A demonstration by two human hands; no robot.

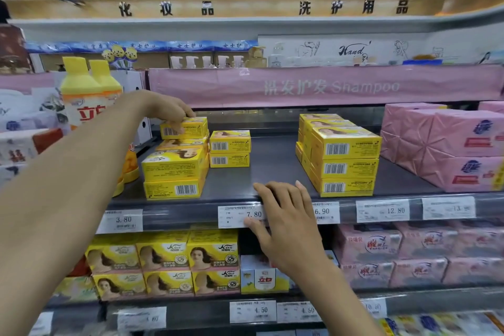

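Yellow box (188, 128) sits on top of the rear stack at the left end of the shelf (272, 166), near the back edge. Left hand (170, 112) grips it from above, fingers curled over its top and front face.

Head view, progress as I read it: facing-up job roughly midway.
- Done: front-left stack (174, 172) two high, a pair (230, 148) just beside it, a neat three-high block (343, 161) toward the right end.
- Left: gripped box not released or squared up, and a wide bare strip of shelf between the pair and the block. Can't tell whether the box is going on or coming off.

Right hand (286, 215) holds nothing — fingers laid flat over the shelf's front edge, thumb on the price tag (240, 217).

Materials: boxes are glossy printed card, sharp-cornered cuboids, barcodes facing out; the front-left ones sit slightly skewed. Shelf is dark matte sheet metal. Pink packs (441, 150) at the right end are soft wrap — creased, puffy.
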